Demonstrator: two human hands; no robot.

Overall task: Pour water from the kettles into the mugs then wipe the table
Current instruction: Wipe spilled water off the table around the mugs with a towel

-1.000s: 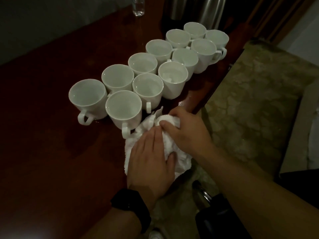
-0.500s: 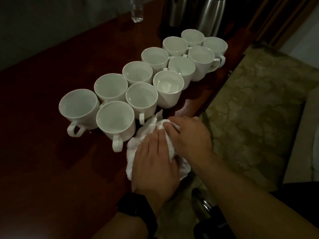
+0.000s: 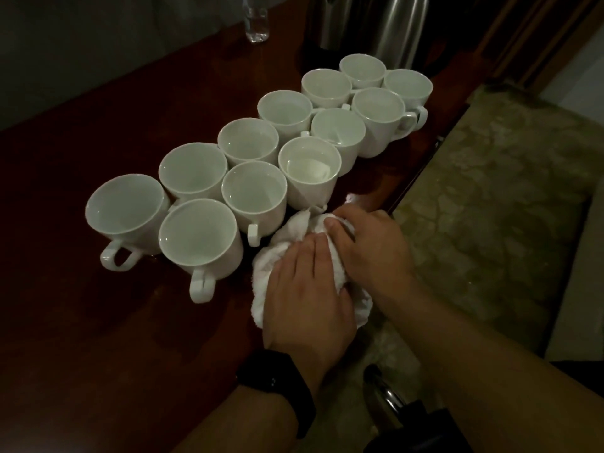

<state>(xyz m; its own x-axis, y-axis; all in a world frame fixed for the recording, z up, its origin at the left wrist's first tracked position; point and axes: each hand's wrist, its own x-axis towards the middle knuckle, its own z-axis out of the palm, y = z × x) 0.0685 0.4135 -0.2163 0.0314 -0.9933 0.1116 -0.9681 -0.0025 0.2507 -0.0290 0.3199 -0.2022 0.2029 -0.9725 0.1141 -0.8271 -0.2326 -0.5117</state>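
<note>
A crumpled white cloth (image 3: 284,253) lies on the dark reddish-brown wooden table (image 3: 98,322), close to its right edge and just beside the nearest of the mugs. The left hand (image 3: 304,289) rests flat on top of the cloth, its grip open, fingers straight and together, pressing the fabric down. A black wristband (image 3: 277,380) circles that wrist. The right hand (image 3: 372,243) meets the left over the cloth; its grip is closed on the fabric, with the thumb lying on a raised fold and the fingers curled over the far side.

Twelve white ceramic mugs (image 3: 253,191) stand upright in two packed rows running away across the table. Two steel kettles (image 3: 402,27) stand at the far end behind the mugs, and a clear plastic bottle (image 3: 256,21) stands to their left. A beige upholstered seat (image 3: 490,191) sits beside the table on the right.
</note>
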